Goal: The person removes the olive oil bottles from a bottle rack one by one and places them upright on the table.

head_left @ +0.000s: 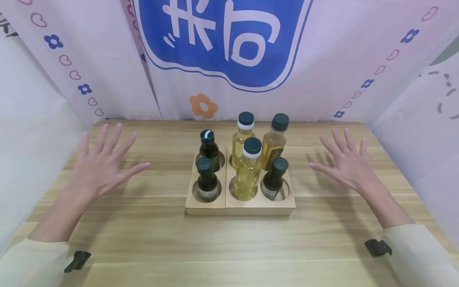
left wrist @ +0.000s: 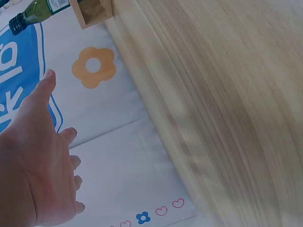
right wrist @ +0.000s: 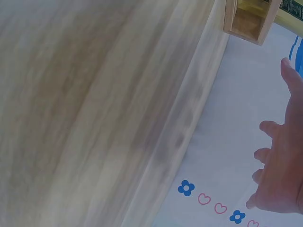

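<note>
My left hand (head_left: 102, 163) is held over the left side of the table with its fingers spread, holding nothing. On the other side, my right hand (head_left: 346, 161) is spread the same way and also holds nothing. Between them stands a light wooden bottle holder (head_left: 258, 209) with round wells. Its left section bears two dark bottles (head_left: 208, 181). In the right section are two clear bottles of pale yellow oil (head_left: 246, 179), an amber bottle (head_left: 274, 141) with a dark label, and a dark bottle (head_left: 274, 177) at the front right. All the caps are dark green.
The wood-grain table (head_left: 161, 247) runs back to a white cloth backdrop (head_left: 172, 95) with a blue printed panel and an orange flower. White cloth also hangs at both sides. Small black devices (head_left: 378, 248) sit at the wrists, by the pale sleeves (head_left: 417, 251).
</note>
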`<state>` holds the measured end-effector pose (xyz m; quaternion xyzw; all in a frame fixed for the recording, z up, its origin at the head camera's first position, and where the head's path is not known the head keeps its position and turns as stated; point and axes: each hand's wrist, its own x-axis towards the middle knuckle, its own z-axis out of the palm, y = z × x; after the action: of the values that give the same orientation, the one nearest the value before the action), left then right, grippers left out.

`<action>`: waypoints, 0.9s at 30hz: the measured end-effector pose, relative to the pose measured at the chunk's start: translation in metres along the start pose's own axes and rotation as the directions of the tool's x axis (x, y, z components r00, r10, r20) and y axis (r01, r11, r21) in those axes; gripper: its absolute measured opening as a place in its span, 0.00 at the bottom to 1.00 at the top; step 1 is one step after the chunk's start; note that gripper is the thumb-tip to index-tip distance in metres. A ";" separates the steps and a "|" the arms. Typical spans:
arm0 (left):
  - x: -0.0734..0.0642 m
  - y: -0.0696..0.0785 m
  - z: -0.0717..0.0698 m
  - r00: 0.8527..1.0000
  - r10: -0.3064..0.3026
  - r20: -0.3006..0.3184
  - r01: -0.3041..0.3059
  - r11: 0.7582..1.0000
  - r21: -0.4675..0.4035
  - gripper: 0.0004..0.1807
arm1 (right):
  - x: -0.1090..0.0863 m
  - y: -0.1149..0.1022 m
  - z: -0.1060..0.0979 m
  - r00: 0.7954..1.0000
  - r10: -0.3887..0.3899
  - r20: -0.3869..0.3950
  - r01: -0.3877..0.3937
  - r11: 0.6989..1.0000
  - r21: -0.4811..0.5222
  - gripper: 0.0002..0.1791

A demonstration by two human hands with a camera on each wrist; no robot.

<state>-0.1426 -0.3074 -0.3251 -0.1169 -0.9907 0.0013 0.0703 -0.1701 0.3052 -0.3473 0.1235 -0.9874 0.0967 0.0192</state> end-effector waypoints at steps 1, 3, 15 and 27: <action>0.001 0.001 0.000 1.000 0.003 0.001 -0.003 1.000 0.001 0.51 | 0.001 0.000 0.000 1.000 -0.003 -0.001 0.003 1.000 0.002 0.53; 0.002 0.003 0.001 1.000 0.006 0.003 -0.006 1.000 0.002 0.51 | 0.002 -0.001 0.001 1.000 -0.008 -0.002 0.008 1.000 0.005 0.53; 0.010 0.022 0.001 0.999 0.050 -0.010 -0.051 0.999 -0.021 0.51 | 0.007 -0.008 0.000 0.999 -0.035 0.006 0.034 0.999 0.030 0.52; 0.024 0.047 -0.002 0.989 0.146 0.000 -0.146 0.985 -0.090 0.50 | 0.006 -0.025 -0.005 0.995 -0.086 0.049 0.080 0.990 0.113 0.49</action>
<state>-0.1549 -0.2564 -0.3202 -0.1922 -0.9787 -0.0377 0.0615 -0.1698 0.2805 -0.3377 0.1678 -0.9747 0.1471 -0.0102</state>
